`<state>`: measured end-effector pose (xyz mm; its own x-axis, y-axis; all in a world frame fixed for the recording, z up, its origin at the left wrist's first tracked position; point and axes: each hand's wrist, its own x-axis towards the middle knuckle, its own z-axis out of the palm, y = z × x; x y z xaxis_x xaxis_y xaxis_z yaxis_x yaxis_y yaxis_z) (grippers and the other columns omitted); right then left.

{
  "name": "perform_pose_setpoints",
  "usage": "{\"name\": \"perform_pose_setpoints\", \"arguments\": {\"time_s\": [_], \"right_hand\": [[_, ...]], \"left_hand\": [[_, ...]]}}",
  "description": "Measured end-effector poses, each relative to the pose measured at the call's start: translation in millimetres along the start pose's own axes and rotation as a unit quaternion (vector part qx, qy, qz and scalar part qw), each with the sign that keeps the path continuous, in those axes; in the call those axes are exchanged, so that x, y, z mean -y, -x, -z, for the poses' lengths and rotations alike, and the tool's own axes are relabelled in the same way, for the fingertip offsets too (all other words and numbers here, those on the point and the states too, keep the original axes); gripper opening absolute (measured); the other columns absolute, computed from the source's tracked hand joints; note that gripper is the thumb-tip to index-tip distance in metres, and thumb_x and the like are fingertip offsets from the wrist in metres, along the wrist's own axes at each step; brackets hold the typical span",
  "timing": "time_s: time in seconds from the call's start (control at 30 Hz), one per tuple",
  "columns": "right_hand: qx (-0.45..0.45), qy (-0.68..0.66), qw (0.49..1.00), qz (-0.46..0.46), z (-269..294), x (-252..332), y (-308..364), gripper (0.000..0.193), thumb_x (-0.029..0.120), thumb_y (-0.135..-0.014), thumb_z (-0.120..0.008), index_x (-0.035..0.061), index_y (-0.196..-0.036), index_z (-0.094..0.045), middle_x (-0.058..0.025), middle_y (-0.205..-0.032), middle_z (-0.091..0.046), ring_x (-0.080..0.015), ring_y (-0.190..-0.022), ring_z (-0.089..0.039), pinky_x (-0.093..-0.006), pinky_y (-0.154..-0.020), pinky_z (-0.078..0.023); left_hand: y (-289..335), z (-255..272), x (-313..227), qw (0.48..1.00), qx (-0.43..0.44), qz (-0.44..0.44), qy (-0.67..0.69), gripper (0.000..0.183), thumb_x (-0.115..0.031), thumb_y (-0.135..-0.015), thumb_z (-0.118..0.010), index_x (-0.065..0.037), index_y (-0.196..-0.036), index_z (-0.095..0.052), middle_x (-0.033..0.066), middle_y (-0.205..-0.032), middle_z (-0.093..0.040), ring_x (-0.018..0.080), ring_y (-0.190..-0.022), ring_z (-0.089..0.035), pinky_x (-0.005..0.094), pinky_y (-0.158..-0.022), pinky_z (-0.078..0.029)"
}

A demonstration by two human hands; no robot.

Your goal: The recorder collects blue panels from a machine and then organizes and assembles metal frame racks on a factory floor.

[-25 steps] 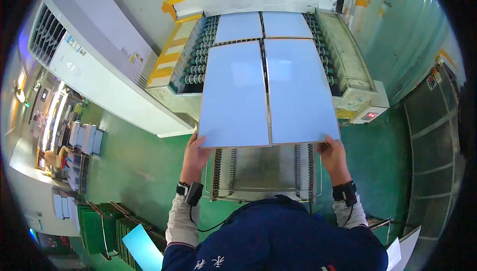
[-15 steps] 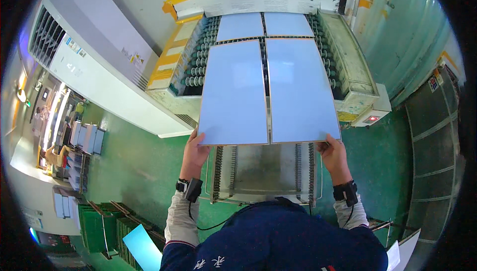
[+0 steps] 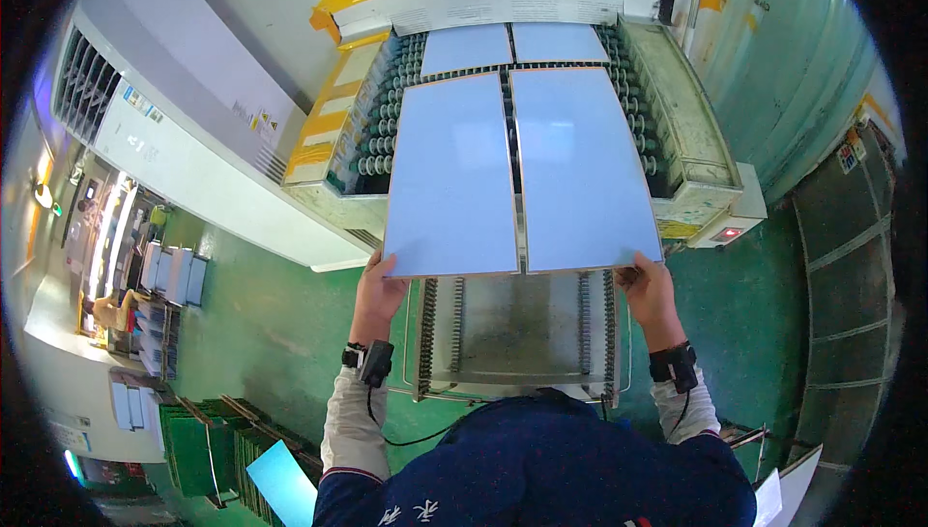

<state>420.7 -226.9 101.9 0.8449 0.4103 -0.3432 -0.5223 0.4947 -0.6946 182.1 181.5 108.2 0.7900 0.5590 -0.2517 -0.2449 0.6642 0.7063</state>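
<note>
Two pale blue-white flat panels with thin copper-coloured edges lie side by side, a narrow gap between them. My left hand [image 3: 377,293] grips the near left corner of the left panel [image 3: 454,179], thumb on top and fingers mostly hidden beneath. At the near right corner of the right panel [image 3: 582,174], my right hand [image 3: 648,297] holds on with the thumb above and fingers curled under. The panels' far ends overlie a conveyor's rows of ring-shaped rollers [image 3: 379,140]. Farther in, another left panel [image 3: 465,48] and right panel [image 3: 559,43] lie on the rollers.
Below the panels' near edge stands a metal rack [image 3: 517,334] with toothed side rails. A white cabinet [image 3: 208,169] stands left of the conveyor, and a control box [image 3: 730,229] with a red light is on its right. Green boards [image 3: 198,445] stand at lower left.
Both hands and the two near panels have shifted very slightly away from me, toward the conveyor. My grip on both corners is the same.
</note>
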Motion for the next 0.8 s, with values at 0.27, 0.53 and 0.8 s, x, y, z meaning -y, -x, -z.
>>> {"name": "perform_pose_setpoints", "arguments": {"time_s": [0.27,0.53,0.8], "right_hand": [[-0.022,-0.017,1.000,-0.013,-4.0,-1.1,-10.9,0.016,0.014,-0.093,-0.058,0.0011,-0.102,-0.060,-0.0084,-0.091,-0.066,-0.0221,-0.079,-0.065,-0.0370,-0.069,-0.054],[0.006,-0.019,1.000,0.008,-5.3,-3.2,-27.3,0.017,0.017,-0.093,-0.056,0.0030,-0.102,-0.060,-0.0088,-0.092,-0.066,-0.0220,-0.080,-0.065,-0.0373,-0.071,-0.053],[0.010,-0.021,1.000,0.006,-16.0,0.0,-38.6,0.017,0.018,-0.095,-0.055,0.0026,-0.101,-0.060,-0.0098,-0.092,-0.066,-0.0225,-0.083,-0.065,-0.0371,-0.073,-0.053]], "left_hand": [[-9.5,-5.8,4.6,1.000,0.003,0.003,0.024,0.039,-0.003,-0.090,-0.056,-0.001,-0.129,-0.050,0.0106,-0.118,-0.062,0.0179,-0.100,-0.062,0.0328,-0.085,-0.054],[-10.4,-2.3,9.2,0.999,-0.002,-0.005,0.039,0.030,-0.008,-0.094,-0.056,-0.002,-0.123,-0.053,0.0084,-0.111,-0.064,0.0174,-0.098,-0.062,0.0344,-0.088,-0.053],[-16.1,5.1,1.3,0.998,0.035,-0.028,0.040,0.034,-0.004,-0.094,-0.053,-0.002,-0.128,-0.051,0.0121,-0.121,-0.061,0.0240,-0.109,-0.060,0.0398,-0.100,-0.049]]}}
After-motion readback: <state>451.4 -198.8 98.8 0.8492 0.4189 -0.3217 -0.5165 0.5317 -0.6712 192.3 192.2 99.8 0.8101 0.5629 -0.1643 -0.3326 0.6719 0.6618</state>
